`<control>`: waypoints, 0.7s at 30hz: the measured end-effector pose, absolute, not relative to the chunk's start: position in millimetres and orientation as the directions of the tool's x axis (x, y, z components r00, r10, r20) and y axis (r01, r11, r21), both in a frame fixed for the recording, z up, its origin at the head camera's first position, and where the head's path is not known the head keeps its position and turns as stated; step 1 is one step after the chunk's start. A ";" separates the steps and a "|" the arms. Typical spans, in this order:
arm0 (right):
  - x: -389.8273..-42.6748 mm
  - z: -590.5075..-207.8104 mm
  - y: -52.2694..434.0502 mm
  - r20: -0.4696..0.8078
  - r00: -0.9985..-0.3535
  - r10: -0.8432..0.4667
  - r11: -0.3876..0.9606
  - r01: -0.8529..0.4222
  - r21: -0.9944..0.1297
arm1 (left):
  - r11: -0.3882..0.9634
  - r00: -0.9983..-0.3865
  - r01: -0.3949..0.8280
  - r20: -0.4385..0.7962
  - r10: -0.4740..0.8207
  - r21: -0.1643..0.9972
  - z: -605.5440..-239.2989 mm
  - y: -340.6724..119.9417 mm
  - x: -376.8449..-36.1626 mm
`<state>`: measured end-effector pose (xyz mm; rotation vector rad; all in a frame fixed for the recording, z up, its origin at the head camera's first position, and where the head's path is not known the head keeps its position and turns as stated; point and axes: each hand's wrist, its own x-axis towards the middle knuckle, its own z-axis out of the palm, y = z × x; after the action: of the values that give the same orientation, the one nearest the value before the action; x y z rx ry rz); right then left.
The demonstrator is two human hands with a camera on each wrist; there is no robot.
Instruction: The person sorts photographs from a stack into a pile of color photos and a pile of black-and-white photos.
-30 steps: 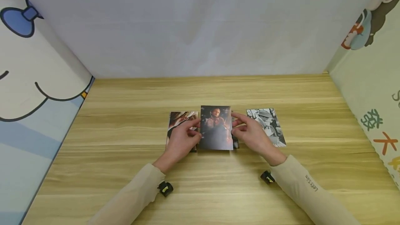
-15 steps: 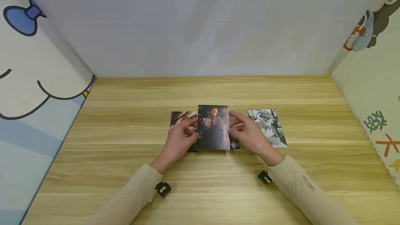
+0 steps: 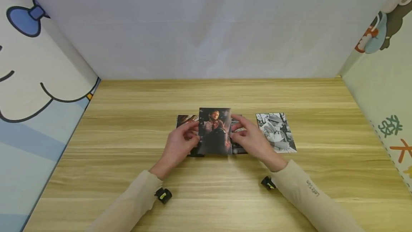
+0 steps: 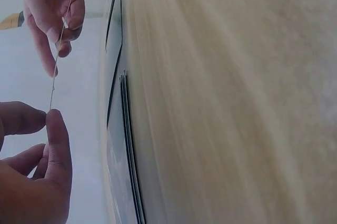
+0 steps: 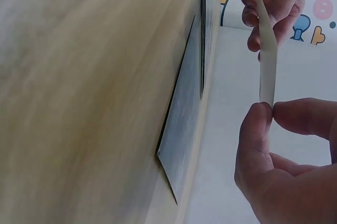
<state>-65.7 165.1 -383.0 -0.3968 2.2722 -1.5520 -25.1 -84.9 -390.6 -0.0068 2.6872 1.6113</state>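
Both hands hold up one dark photo card [image 3: 214,131], which shows two people close together. My left hand [image 3: 178,142] pinches its left edge between thumb and fingers; my right hand [image 3: 254,140] pinches the right edge. In the right wrist view the held card [image 5: 268,66] appears edge-on, slightly bent and off the table. Below it, partly hidden, lie a brownish card [image 3: 187,118] on the left and a dark card [image 3: 239,149] on the right. A black-and-white photo card [image 3: 276,131] lies to the right of my right hand.
The wood-grain table [image 3: 206,196] ends at a pale back wall [image 3: 212,46]. Printed side panels with cartoon drawings stand at left [image 3: 32,60] and right [image 3: 379,92]. In the left wrist view, a thin stack of cards [image 4: 128,145] lies on the table.
Both hands have shifted slightly left with the held card, uncovering more of the dark card on the right and covering more of the brownish one. Glare on the held picture has faded.
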 end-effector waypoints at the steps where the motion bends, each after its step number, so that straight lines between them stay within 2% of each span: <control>1: -65.5 -382.9 164.1 -0.135 -0.897 -0.421 0.360 -0.028 -0.932 | 0.470 -1.000 -0.011 -0.010 -0.004 0.883 -390.1 -85.6 -24.8; 21: -62.9 -380.4 147.6 -0.098 -0.881 -0.463 0.297 -0.050 -0.954 | 0.441 -0.998 -0.065 -0.047 -0.051 0.895 -385.1 -103.7 -21.4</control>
<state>-62.9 147.6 -380.4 -0.4616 2.2152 -1.6096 -21.4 -103.7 -385.1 -0.1070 2.6562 1.6506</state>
